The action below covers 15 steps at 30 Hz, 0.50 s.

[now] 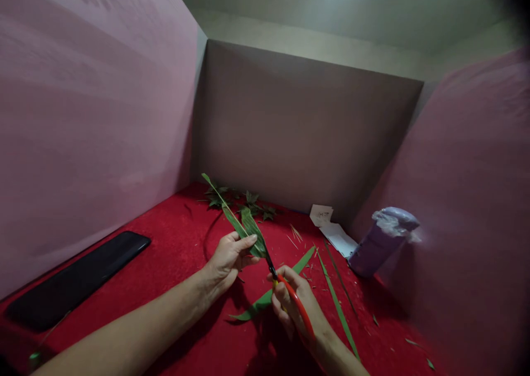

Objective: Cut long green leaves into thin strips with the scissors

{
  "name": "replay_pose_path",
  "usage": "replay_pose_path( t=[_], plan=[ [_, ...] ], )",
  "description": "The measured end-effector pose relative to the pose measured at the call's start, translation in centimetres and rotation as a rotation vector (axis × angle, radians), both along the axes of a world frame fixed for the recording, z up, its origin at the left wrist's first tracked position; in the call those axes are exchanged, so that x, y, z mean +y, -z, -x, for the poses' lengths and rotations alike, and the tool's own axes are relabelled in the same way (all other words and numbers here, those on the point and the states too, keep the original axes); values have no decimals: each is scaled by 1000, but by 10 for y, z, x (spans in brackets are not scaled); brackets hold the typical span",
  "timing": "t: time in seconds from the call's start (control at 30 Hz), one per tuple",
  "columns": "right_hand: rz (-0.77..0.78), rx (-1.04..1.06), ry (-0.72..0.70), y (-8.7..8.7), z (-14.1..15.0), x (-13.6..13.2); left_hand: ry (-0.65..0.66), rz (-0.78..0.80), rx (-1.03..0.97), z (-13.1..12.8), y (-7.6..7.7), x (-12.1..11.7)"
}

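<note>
Between the thumb and fingers of my left hand [234, 257] a long green leaf [253, 229] is pinched, its folded blade pointing up and its thin stem reaching to the upper left. My right hand [292, 298] is wrapped around scissors [296, 304] with red-orange handles. Their dark blades point up and left, touching or close to the leaf's lower right edge; how far the blades are apart I cannot tell. Below both hands another broad green leaf [256, 305] lies on the red cloth [199, 332]. A long narrow leaf strip [337, 304] lies to the right.
Cut leafy sprigs [250, 199] lie at the back. Thin sticks [296, 235] and leaf scraps are scattered mid-right. White papers [337, 238] and a purple container with clear plastic [383, 241] stand near the right wall. At left lies a long black object [78, 276].
</note>
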State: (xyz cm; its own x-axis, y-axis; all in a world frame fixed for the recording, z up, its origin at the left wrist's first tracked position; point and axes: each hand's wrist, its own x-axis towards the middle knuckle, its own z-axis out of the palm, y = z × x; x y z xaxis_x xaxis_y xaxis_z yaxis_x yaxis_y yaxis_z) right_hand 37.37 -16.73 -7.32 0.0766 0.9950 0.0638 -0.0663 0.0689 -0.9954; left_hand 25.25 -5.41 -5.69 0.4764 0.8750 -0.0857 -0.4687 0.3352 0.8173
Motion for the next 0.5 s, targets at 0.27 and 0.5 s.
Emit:
replay_pose_path(
  t=[0.27, 0.5],
  plan=[
    [1, -35, 17, 8, -3, 3, -62, -14, 3, -1, -4, -6],
    [-31, -51, 20, 12, -7, 7, -62, -45, 8, -3, 2, -2]
  ],
)
